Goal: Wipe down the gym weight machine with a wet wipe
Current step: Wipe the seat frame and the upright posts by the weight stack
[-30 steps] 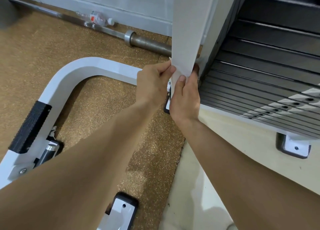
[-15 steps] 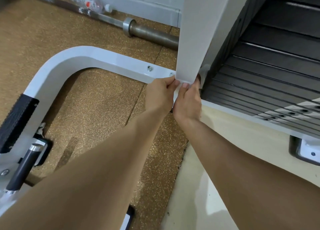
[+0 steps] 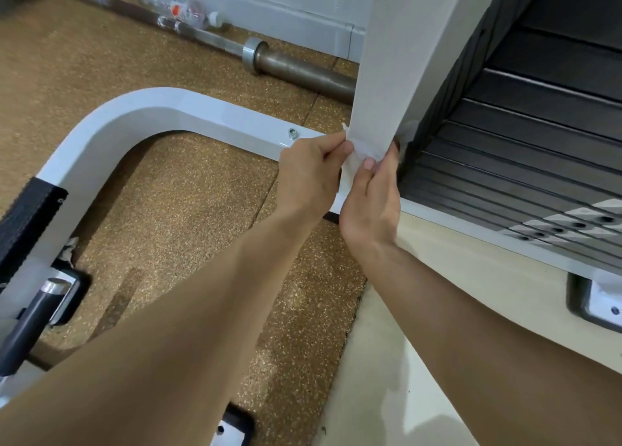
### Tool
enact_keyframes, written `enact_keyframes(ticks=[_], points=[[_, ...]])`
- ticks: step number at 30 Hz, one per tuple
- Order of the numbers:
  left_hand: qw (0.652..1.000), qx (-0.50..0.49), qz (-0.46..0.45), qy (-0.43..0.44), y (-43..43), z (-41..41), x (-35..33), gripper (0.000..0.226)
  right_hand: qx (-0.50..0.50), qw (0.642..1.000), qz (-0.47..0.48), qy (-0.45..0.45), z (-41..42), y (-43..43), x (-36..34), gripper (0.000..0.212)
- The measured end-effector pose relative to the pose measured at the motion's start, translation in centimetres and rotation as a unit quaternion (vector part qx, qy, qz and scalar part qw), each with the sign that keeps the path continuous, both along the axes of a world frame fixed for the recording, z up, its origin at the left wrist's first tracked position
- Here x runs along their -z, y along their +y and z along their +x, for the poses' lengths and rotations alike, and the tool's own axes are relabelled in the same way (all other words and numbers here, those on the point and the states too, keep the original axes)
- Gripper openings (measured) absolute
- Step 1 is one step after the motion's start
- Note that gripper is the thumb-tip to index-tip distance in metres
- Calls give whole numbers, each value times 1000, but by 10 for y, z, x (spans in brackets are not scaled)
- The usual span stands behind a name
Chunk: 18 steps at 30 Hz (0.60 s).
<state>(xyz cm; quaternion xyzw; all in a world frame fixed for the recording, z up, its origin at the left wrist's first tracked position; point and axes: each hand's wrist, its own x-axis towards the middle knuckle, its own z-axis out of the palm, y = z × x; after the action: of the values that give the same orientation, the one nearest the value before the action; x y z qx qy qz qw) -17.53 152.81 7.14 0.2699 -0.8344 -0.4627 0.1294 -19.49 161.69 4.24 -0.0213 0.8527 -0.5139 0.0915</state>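
Note:
The weight machine's white upright post (image 3: 400,58) rises at centre right, beside its stack of dark weight plates (image 3: 525,156). A curved white base tube (image 3: 161,109) runs left from the foot of the post. Both hands meet low on the post, pressing a thin white wet wipe (image 3: 353,164) against it. My left hand (image 3: 313,173) pinches the wipe's left edge. My right hand (image 3: 370,200) holds its right side, thumb on top and fingers tucked behind the post. Most of the wipe is hidden between the hands.
A steel barbell (image 3: 296,65) lies along the wall behind the post, with a plastic bottle (image 3: 188,9) next to it. The floor is brown speckled rubber on the left and cream tile on the right. A black grip pad (image 3: 27,230) and a chrome-and-black handle (image 3: 33,321) sit at lower left.
Both hands slid down the post with the wipe over the last second, then stayed near its foot. The view shifted slightly, showing more of the base tube and barbell.

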Motion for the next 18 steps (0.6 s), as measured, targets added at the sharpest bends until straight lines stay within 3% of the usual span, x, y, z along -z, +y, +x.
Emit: enact_keyframes(ticks=[9, 13, 18], points=[[998, -7, 31, -59, 5, 0, 44, 20, 12, 999, 13, -31, -1, -4, 32, 48], [998, -11, 21, -66, 7, -1, 49, 38, 12, 999, 11, -34, -2, -2, 36, 46], [998, -20, 42, -46, 5, -1, 32, 20, 3, 1000, 20, -8, 4, 0, 33, 56]])
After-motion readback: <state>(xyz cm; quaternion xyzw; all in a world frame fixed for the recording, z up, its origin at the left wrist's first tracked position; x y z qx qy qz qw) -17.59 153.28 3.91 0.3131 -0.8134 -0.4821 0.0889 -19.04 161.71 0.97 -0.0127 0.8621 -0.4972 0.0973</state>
